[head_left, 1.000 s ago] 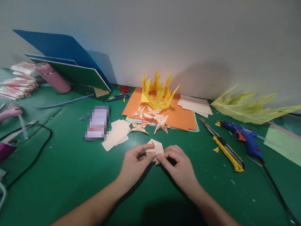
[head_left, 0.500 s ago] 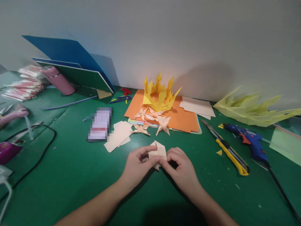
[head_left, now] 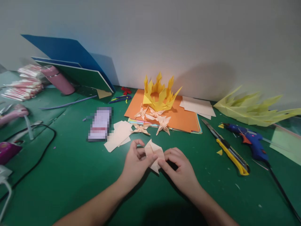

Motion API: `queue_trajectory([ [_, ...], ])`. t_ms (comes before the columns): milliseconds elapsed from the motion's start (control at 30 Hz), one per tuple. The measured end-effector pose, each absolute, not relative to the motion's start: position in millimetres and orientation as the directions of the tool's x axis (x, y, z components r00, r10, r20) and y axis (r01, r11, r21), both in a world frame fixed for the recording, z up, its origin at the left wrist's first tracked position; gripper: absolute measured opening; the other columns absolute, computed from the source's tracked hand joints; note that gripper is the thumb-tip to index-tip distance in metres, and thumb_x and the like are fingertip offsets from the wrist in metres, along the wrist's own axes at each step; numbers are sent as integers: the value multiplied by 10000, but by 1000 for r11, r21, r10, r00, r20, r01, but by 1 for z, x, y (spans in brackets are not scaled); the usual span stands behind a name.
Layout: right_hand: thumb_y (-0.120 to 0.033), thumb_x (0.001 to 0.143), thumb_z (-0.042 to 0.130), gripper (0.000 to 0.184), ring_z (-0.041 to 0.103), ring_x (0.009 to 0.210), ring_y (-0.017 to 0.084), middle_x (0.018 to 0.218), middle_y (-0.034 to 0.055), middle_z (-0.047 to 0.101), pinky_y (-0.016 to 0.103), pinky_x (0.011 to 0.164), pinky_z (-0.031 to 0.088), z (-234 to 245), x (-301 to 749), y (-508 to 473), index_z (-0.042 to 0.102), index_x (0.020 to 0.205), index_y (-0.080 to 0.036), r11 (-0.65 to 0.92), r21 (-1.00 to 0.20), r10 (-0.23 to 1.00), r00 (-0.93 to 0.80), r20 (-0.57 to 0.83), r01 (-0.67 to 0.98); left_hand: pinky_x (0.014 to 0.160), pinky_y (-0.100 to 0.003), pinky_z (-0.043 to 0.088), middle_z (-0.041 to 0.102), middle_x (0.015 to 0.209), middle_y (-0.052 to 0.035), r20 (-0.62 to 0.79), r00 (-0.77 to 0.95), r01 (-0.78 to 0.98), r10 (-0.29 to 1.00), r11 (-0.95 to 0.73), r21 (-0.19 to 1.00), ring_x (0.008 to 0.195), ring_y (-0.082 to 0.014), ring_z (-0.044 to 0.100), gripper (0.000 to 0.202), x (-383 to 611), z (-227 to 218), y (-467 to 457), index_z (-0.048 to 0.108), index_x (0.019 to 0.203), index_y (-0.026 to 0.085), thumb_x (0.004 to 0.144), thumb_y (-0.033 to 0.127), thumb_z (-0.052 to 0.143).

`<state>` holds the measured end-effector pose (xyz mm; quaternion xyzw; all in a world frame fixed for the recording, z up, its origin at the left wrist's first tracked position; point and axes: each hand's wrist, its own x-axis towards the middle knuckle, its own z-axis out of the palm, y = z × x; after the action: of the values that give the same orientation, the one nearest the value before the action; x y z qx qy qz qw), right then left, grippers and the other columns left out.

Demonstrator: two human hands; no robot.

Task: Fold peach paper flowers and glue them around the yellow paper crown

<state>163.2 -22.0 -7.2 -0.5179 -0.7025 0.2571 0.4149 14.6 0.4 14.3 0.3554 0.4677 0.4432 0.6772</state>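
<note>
A small folded piece of cream paper is held just above the green mat between both hands. My left hand pinches its left side, thumb on top and fingers curled behind. My right hand grips its lower right edge with fingers bent. Beyond the hands lie several finished cream paper flowers, a stack of cream paper squares and a yellow spiky paper crown on an orange sheet.
To the right lie a yellow utility knife and a blue glue gun with its cable. A pale yellow folded paper shape sits by the wall. A phone, black cable, blue and green boards stand left.
The left fingers have lifted and shifted behind the paper, and the piece has tilted so a pointed flap stands up. The view has barely moved since half a second ago.
</note>
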Motion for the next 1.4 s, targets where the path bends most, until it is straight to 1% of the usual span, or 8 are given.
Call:
queue_trajectory([
  [100, -326, 871, 528, 296, 518, 643, 146, 619, -11, 586, 288, 634, 409, -7, 163, -22, 534, 598, -212, 329, -806, 943, -136, 302, 492, 466, -205, 466, 671, 598, 51, -329, 151, -290, 932, 360, 887, 467, -116, 603, 578, 14, 14, 1, 343, 890, 227, 558, 313, 809],
  [233, -325, 864, 534, 338, 488, 596, 139, 563, -22, 535, 274, 598, 392, -8, 162, -23, 471, 553, -209, 316, -791, 947, -127, 295, 523, 518, -212, 486, 693, 652, 17, -359, 136, -278, 923, 383, 881, 528, -118, 624, 551, 13, 15, 0, 457, 957, 183, 547, 272, 814],
  [333, -324, 882, 506, 369, 465, 572, 132, 531, -30, 487, 271, 589, 372, -8, 162, -23, 450, 537, -204, 319, -765, 946, -142, 291, 560, 566, -210, 498, 700, 701, -5, -372, 122, -266, 920, 391, 881, 602, -117, 635, 481, 13, 16, 1, 548, 918, 150, 533, 255, 816],
  [467, -348, 907, 466, 403, 464, 585, 126, 544, -25, 501, 270, 611, 365, -7, 161, -23, 467, 534, -196, 358, -765, 934, -189, 304, 535, 601, -213, 503, 696, 732, -12, -341, 90, -257, 936, 353, 900, 651, -119, 630, 386, 13, 17, 2, 612, 852, 138, 540, 256, 807],
  [700, -301, 888, 492, 342, 487, 614, 126, 588, -16, 551, 277, 648, 363, -8, 159, -22, 515, 565, -193, 371, -777, 928, -208, 308, 508, 611, -199, 497, 695, 734, 1, -321, 76, -256, 944, 329, 909, 651, -107, 623, 373, 13, 14, 2, 612, 843, 152, 541, 257, 805],
  [867, -308, 865, 505, 374, 431, 559, 120, 517, -39, 445, 266, 597, 342, -10, 159, -23, 428, 517, -197, 353, -768, 935, -177, 307, 534, 623, -216, 506, 704, 735, -14, -334, 81, -248, 939, 343, 906, 660, -124, 635, 377, 14, 13, 3, 623, 827, 145, 523, 265, 811],
  [1000, -307, 860, 503, 382, 411, 549, 114, 514, -46, 408, 259, 585, 334, -10, 157, -23, 400, 509, -197, 350, -754, 937, -187, 296, 556, 627, -228, 506, 706, 731, -24, -336, 92, -240, 937, 348, 906, 657, -131, 633, 364, 14, 14, 3, 636, 806, 140, 521, 286, 809],
  [1400, -316, 875, 489, 376, 439, 563, 116, 531, -31, 462, 266, 606, 339, -10, 156, -25, 469, 522, -187, 386, -730, 922, -239, 304, 564, 636, -236, 493, 680, 711, -7, -315, 92, -207, 944, 328, 922, 638, -119, 608, 369, 14, 13, 3, 601, 792, 153, 528, 319, 797],
])
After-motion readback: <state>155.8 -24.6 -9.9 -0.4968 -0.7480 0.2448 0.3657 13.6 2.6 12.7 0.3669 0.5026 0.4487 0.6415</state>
